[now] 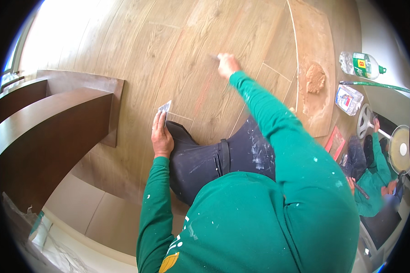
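Note:
My left hand is near my knee, its fingers along a putty knife with a pale, pointed metal blade; its handle is hidden. Farther out, my right hand is closed over the wood-look plank floor. From it juts a small grey tool tip, blurred, so I cannot make out its kind. Between my hands, a reddish-brown line of filler follows a joint between planks. To the right lies a tan board carrying a lumpy heap of brownish filler.
Dark brown wooden furniture stands on the left. Right of the board are a clear bottle with a green label, a plastic tub, a green pole, a pink flat piece and a fan. Another person sits there.

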A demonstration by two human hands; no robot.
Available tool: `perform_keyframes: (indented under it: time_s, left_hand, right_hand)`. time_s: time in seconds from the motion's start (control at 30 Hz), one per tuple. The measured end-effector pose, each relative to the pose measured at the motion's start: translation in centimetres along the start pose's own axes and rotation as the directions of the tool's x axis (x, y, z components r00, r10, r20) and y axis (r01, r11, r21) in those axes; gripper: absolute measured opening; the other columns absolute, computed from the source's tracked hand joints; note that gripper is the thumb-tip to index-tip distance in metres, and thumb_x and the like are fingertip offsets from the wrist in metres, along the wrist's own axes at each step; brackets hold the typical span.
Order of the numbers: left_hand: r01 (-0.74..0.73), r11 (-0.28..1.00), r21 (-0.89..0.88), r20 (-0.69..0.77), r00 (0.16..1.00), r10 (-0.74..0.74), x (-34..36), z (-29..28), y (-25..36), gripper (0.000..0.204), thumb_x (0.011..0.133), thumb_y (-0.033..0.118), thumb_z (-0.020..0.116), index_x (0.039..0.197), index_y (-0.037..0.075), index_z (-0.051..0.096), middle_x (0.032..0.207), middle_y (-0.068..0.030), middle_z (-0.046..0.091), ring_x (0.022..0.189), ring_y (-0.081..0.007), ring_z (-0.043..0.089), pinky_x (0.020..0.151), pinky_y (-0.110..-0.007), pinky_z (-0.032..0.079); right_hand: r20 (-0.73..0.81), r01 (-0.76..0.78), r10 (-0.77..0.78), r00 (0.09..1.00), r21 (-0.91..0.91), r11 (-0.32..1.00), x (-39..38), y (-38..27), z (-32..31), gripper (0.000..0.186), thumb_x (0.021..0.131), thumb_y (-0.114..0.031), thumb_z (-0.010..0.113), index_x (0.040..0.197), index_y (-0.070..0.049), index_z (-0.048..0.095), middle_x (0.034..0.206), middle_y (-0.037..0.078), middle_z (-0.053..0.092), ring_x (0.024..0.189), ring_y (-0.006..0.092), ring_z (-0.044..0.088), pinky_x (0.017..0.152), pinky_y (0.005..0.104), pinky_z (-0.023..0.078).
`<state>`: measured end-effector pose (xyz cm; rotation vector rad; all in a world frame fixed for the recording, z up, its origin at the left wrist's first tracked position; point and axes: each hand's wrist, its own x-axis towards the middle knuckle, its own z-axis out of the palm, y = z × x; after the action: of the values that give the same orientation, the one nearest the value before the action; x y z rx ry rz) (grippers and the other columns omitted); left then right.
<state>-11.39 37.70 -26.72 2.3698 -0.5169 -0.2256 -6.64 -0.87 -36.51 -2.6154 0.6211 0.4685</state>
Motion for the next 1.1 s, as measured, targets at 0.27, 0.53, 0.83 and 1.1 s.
perform_keyframes:
  time_s: [0.27, 0.53, 0.83, 1.1]
  left_hand:
    - [0.006, 1.0, -0.023, 0.021, 1.0, -0.005, 0.1, 0.5, 0.6, 0.049, 0.097, -0.005, 0.048, 0.143, 0.011, 0.058, 0.147, -0.0175, 0.056, 0.135, -0.0365, 0.054, 0.109, -0.043, 0.047]
    - [0.009, 1.0, -0.013, 0.018, 1.0, -0.009, -0.2, 0.2, 0.3, 0.048, 0.097, -0.003, 0.049, 0.142, 0.011, 0.058, 0.148, -0.0177, 0.056, 0.135, -0.0368, 0.054, 0.11, -0.043, 0.046]
    - [-0.022, 0.999, -0.044, -0.043, 0.999, 0.02, -0.4, 0.3, 0.2, 0.047, 0.098, -0.003, 0.049, 0.142, 0.01, 0.058, 0.147, -0.0171, 0.056, 0.134, -0.0371, 0.055, 0.109, -0.043, 0.047]
    - [-0.041, 0.998, -0.037, -0.049, 0.998, 0.039, -0.7, 0.5, -0.4, 0.047, 0.098, -0.003, 0.049, 0.142, 0.01, 0.058, 0.148, -0.0181, 0.055, 0.133, -0.0372, 0.055, 0.108, -0.043, 0.048]
  right_hand:
    - [0.006, -0.128, 0.128, 0.992, 0.097, 0.987, -0.6, 0.9, 3.7, 0.04, 0.103, -0.021, 0.04, 0.132, 0.0, 0.058, 0.142, 0.024, 0.054, 0.128, 0.0405, 0.054, 0.107, 0.0476, 0.047]
    - [-0.037, 0.129, -0.13, 0.991, -0.033, 0.991, -18.1, -10.6, 12.6, 0.034, 0.096, -0.01, 0.048, 0.123, 0.004, 0.061, 0.129, 0.023, 0.059, 0.121, 0.0367, 0.057, 0.1, 0.0446, 0.053]
    - [-0.004, 0.106, -0.106, 0.994, 0.109, 0.988, -13.9, -5.8, 9.3, 0.023, 0.096, -0.017, 0.05, 0.104, -0.001, 0.065, 0.11, 0.022, 0.065, 0.11, 0.0396, 0.061, 0.096, 0.0496, 0.052]
    - [-0.061, 0.055, -0.058, 0.996, -0.047, 0.997, -13.2, -7.4, 9.7, 0.025, 0.095, -0.012, 0.05, 0.112, 0.002, 0.063, 0.12, 0.022, 0.062, 0.115, 0.0367, 0.06, 0.096, 0.0445, 0.053]
